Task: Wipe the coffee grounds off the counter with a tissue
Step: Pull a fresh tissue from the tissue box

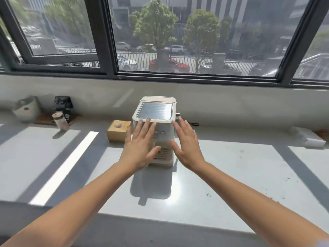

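The left hand [140, 147] and right hand [187, 145] are held out flat, fingers [146, 126] straight and spread, holding nothing; together they cover much of the front of the cream coffee machine [156, 111], and whether they touch it cannot be told. The coffee grounds [207, 194] show only as small dark specks scattered over the right part of the bench [231, 166], thinning toward the frame's right edge. The tissue [118, 125] is a small pale tuft poking from the wooden tissue box [118, 130], just left of the machine. Far left, blurred, stand a white pot [26, 109], a black device [63, 104] and a small jar [60, 120]. A white box [309, 138] lies far right, partly cut off. The machine stands between the tissue box and the grounds. The bench's front edge runs below the forearms, with bare sunlit surface to either side of the machine
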The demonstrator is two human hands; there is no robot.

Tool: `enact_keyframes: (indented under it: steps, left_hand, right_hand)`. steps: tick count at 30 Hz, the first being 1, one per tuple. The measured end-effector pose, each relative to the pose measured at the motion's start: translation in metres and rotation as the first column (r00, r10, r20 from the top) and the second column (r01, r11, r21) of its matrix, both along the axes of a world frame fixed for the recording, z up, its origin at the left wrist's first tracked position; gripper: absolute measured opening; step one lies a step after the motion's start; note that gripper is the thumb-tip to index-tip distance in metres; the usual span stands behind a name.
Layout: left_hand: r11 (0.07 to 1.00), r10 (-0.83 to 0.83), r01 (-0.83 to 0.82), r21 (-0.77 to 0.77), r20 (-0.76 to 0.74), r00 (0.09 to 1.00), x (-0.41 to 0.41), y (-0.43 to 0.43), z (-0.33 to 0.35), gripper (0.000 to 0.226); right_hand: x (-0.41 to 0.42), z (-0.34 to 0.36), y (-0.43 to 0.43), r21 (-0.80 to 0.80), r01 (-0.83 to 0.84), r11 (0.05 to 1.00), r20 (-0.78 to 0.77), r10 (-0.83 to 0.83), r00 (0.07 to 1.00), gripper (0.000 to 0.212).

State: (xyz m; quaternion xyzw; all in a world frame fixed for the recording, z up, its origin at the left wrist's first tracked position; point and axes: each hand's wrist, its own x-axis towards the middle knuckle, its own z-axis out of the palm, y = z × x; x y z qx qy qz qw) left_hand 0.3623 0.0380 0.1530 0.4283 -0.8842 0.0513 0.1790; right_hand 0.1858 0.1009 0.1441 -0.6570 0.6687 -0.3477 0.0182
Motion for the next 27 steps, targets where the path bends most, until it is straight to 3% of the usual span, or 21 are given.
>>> enact_keyframes:
  steps: [18,23,27]
  left_hand:
    - [0.956,0.261,-0.258,0.138,0.0,0.965,0.09,-0.151,-0.057,0.076]
    - [0.945,0.223,-0.225,0.237,0.034,0.974,0.107,-0.208,-0.086,0.077]
    - [0.923,0.152,-0.158,0.352,0.044,0.987,0.118,-0.268,-0.101,0.079]
  right_hand:
    - [0.112,-0.036,-0.189,0.036,-0.379,0.925,-0.144,0.38,0.914,0.063]
    - [0.127,-0.066,-0.236,0.112,-0.376,0.92,0.028,0.376,0.926,0.065]
    - [0.147,-0.084,-0.27,0.017,-0.228,0.973,0.152,0.223,0.963,0.061]
